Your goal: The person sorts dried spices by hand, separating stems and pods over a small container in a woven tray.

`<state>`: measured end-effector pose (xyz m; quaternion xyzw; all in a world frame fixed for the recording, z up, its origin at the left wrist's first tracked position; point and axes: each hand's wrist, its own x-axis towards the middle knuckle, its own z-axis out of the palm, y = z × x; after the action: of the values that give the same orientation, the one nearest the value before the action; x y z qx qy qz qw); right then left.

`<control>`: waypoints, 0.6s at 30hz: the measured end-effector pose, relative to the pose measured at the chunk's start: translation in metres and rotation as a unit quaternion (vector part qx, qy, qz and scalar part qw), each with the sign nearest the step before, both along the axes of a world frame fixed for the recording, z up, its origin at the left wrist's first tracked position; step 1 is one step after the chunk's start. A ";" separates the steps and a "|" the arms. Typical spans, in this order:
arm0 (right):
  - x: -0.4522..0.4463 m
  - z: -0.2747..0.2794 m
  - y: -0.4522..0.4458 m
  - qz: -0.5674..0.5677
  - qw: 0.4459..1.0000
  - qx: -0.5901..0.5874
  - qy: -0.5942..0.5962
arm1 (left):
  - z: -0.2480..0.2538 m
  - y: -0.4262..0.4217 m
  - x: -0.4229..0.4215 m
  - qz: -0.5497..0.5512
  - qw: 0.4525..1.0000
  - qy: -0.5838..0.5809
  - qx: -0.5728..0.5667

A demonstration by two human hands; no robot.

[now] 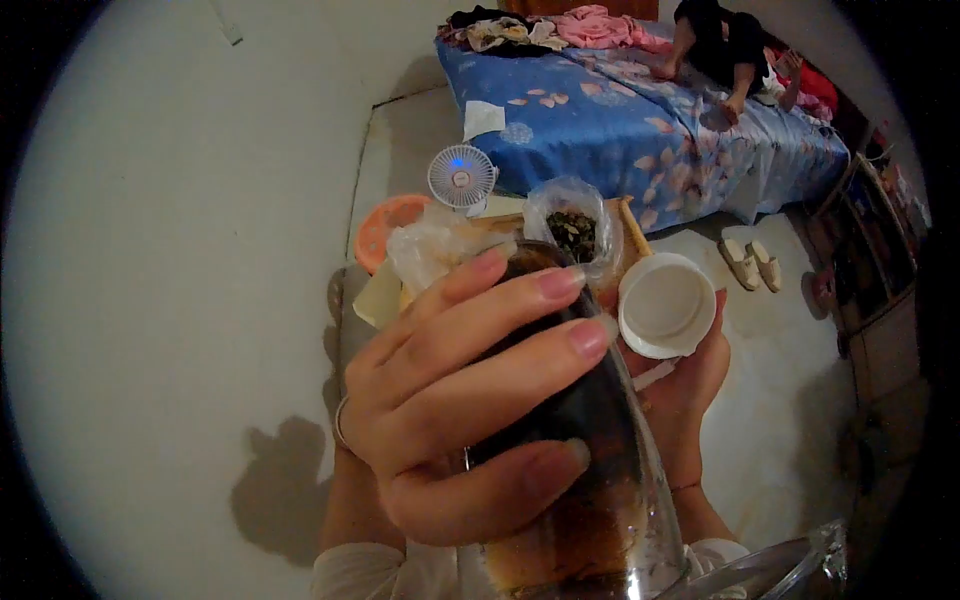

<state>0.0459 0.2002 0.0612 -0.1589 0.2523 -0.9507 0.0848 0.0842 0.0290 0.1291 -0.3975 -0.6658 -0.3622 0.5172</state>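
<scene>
My left hand point(470, 400) is wrapped around a clear glass bottle point(575, 540) with dark brown liquid in it. The bottle is close to the camera and slants across the lower middle, its lower part cut off by the frame edge. Behind it, my right hand point(690, 375) grips a round white cap point(668, 305), its hollow side facing me. Some fingers of that hand are hidden by the cap and bottle. Beyond the bottle stands an open clear plastic bag point(573, 225) of dark, leafy dried material.
A crumpled clear bag point(430, 245), an orange basket point(385, 230) and a small white fan point(462, 178) are on the far side. Further back is a bed point(600, 125) with a person point(725, 50) on it. Slippers point(750, 265) lie on the floor. Clear plastic point(780, 570) shows at lower right.
</scene>
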 end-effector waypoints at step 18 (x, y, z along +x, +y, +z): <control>-0.004 -0.012 0.002 0.052 0.996 -0.069 -0.013 | -0.005 0.006 -0.004 -0.004 1.000 0.003 0.015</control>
<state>0.0415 0.2018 0.0494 -0.1646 0.1763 -0.9622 0.1266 0.0802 0.0347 0.1239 -0.3933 -0.6574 -0.3729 0.5235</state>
